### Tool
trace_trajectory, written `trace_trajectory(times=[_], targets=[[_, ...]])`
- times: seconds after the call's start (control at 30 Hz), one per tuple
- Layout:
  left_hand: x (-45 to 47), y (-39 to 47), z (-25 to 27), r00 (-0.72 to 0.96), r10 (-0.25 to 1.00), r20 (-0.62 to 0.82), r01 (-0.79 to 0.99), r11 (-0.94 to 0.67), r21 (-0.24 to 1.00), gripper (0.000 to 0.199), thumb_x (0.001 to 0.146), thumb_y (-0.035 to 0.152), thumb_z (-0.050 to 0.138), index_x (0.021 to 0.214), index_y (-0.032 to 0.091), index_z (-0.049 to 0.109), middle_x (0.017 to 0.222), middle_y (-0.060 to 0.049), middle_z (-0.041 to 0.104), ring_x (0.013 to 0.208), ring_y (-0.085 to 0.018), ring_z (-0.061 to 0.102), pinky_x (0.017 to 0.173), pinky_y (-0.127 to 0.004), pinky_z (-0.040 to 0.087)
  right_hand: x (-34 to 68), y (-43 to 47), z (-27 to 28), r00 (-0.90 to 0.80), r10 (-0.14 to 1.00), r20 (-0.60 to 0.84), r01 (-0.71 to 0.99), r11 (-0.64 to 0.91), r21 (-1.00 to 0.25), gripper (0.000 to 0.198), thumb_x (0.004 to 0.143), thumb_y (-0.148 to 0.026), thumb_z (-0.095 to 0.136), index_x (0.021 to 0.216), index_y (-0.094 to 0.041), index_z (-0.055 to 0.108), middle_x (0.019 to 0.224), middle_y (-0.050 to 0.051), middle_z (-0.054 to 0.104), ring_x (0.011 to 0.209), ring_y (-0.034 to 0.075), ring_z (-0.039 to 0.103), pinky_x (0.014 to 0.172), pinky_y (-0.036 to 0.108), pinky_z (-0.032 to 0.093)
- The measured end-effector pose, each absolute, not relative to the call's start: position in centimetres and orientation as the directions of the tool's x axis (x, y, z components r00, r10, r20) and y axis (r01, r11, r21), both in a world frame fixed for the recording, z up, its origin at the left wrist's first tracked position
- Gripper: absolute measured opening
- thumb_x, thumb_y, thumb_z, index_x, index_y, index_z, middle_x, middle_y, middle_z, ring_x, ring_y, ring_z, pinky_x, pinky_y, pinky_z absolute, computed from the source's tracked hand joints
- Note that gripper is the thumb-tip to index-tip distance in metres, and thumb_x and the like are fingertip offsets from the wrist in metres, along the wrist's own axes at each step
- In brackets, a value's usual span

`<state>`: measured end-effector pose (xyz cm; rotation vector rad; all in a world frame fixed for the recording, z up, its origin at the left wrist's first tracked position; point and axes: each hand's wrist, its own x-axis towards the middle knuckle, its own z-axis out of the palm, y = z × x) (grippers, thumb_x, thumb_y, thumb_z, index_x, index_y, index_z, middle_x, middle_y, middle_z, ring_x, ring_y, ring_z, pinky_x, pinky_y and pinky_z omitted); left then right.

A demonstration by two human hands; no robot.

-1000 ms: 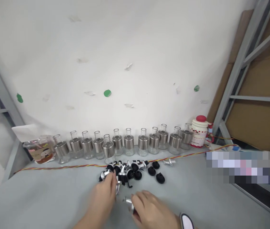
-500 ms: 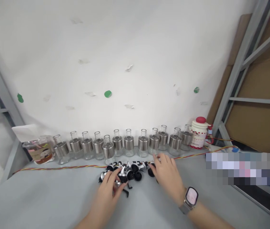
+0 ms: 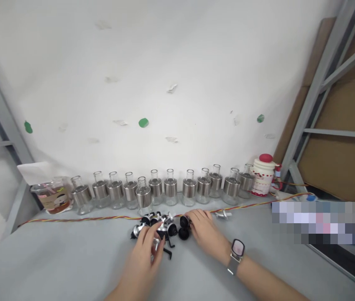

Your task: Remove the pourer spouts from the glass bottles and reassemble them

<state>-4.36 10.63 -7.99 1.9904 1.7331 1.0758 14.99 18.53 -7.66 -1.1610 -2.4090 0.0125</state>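
Observation:
Silver-and-black pour spouts (image 3: 172,229) lie in a pile on the grey table, several with bent black tips. My left hand (image 3: 144,251) is over the pile's left and front side, thumb and fingers curled round a silver pour spout (image 3: 156,242). On the pile's right side, my right hand (image 3: 207,232) has its fingers bent at a black-ended pour spout (image 3: 184,221); its fingertips are partly hidden. Just in front of that one lies a round black spout end (image 3: 183,233). A single pour spout (image 3: 224,215) lies apart, beyond my right hand.
Several glass bottles with metal bands (image 3: 189,188) stand in a row along the white wall. A twisted red-and-yellow cord (image 3: 102,218) runs before them. At the left is a clear plastic container (image 3: 54,200), at the right a white jar with a red knob (image 3: 262,175).
My right hand has moved left and towards me, onto the pile's right side. A pour spout now lies alone where that hand was. My left hand has hardly moved.

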Motion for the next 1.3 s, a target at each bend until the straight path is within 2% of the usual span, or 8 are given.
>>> trace_trajectory(times=[0.37, 0.6, 0.7, 0.83, 1.0, 1.17, 1.23, 1.3], targets=[[-4.2, 10.5, -8.1, 0.009, 0.942, 0.334, 0.713, -0.24, 0.658, 0.03, 0.086, 0.028, 0.035, 0.115, 0.026, 0.04, 0.093, -0.002, 0.05, 0.065, -0.013, 0.055, 0.058, -0.026, 0.046, 16.2, 18.8, -7.6, -0.562, 0.71, 0.424, 0.694, 0.684, -0.225, 0.041, 0.071, -0.002, 0.041, 0.11, -0.013, 0.047, 0.103, 0.008, 0.052, 0.1, 0.019, 0.045, 0.09, 0.033, 0.034], [-4.3, 10.3, -8.1, 0.023, 0.94, 0.34, 0.71, -0.255, 0.656, 0.029, 0.086, 0.027, 0.035, 0.114, 0.025, 0.04, 0.093, -0.003, 0.05, 0.065, -0.013, 0.055, 0.059, -0.025, 0.047, 16.4, 19.2, -7.8, -0.601, 0.705, 0.378, 0.709, 0.688, -0.157, 0.034, 0.069, 0.003, 0.039, 0.095, -0.011, 0.056, 0.096, 0.009, 0.052, 0.095, 0.021, 0.045, 0.086, 0.033, 0.037], [-4.2, 10.4, -8.1, 0.023, 0.94, 0.341, 0.708, -0.256, 0.658, 0.03, 0.085, 0.027, 0.036, 0.114, 0.024, 0.042, 0.092, -0.002, 0.051, 0.063, -0.013, 0.055, 0.058, -0.025, 0.047, 16.2, 19.4, -8.0, -0.582, 0.718, 0.382, 0.724, 0.671, -0.16, 0.031, 0.072, 0.003, 0.037, 0.091, -0.012, 0.057, 0.092, 0.01, 0.051, 0.092, 0.022, 0.045, 0.082, 0.035, 0.039], [-4.2, 10.5, -8.1, 0.023, 0.94, 0.342, 0.704, -0.258, 0.662, 0.029, 0.085, 0.027, 0.035, 0.113, 0.024, 0.042, 0.093, -0.003, 0.051, 0.064, -0.013, 0.056, 0.058, -0.025, 0.047, 16.4, 19.3, -7.9, -0.57, 0.722, 0.391, 0.715, 0.671, -0.198, 0.028, 0.067, 0.002, 0.042, 0.086, -0.013, 0.056, 0.097, 0.01, 0.049, 0.095, 0.023, 0.044, 0.084, 0.035, 0.038], [-4.2, 10.5, -8.1, 0.022, 0.94, 0.34, 0.701, -0.257, 0.665, 0.029, 0.085, 0.027, 0.035, 0.113, 0.025, 0.042, 0.092, -0.002, 0.051, 0.064, -0.013, 0.056, 0.057, -0.025, 0.047, 16.6, 19.1, -7.8, -0.577, 0.714, 0.397, 0.664, 0.692, -0.282, 0.023, 0.063, -0.003, 0.05, 0.081, -0.016, 0.053, 0.098, 0.008, 0.052, 0.096, 0.022, 0.046, 0.085, 0.034, 0.039], [-4.2, 10.6, -8.1, 0.021, 0.94, 0.339, 0.709, -0.253, 0.658, 0.028, 0.086, 0.028, 0.035, 0.113, 0.025, 0.041, 0.094, -0.003, 0.049, 0.064, -0.013, 0.055, 0.058, -0.026, 0.047, 16.4, 19.3, -7.8, -0.531, 0.727, 0.436, 0.622, 0.684, -0.381, 0.016, 0.075, -0.007, 0.045, 0.086, -0.018, 0.051, 0.103, 0.008, 0.053, 0.101, 0.021, 0.046, 0.088, 0.036, 0.038], [-4.3, 10.7, -8.2, 0.017, 0.936, 0.352, 0.704, -0.261, 0.66, 0.029, 0.085, 0.028, 0.036, 0.113, 0.025, 0.04, 0.092, -0.003, 0.049, 0.066, -0.013, 0.055, 0.06, -0.027, 0.047, 16.4, 19.1, -7.3, -0.449, 0.761, 0.468, 0.558, 0.648, -0.519, 0.012, 0.081, -0.016, 0.045, 0.091, -0.019, 0.05, 0.112, 0.009, 0.051, 0.107, 0.021, 0.044, 0.091, 0.038, 0.035], [-4.4, 10.7, -8.3, 0.016, 0.919, 0.393, 0.701, -0.291, 0.652, 0.032, 0.084, 0.029, 0.04, 0.116, 0.024, 0.039, 0.091, -0.003, 0.049, 0.069, -0.015, 0.055, 0.063, -0.029, 0.048, 16.2, 18.7, -6.5, -0.34, 0.831, 0.44, 0.348, 0.546, -0.762, 0.013, 0.083, -0.027, 0.046, 0.094, -0.02, 0.05, 0.114, 0.009, 0.051, 0.105, 0.021, 0.047, 0.091, 0.039, 0.036]])
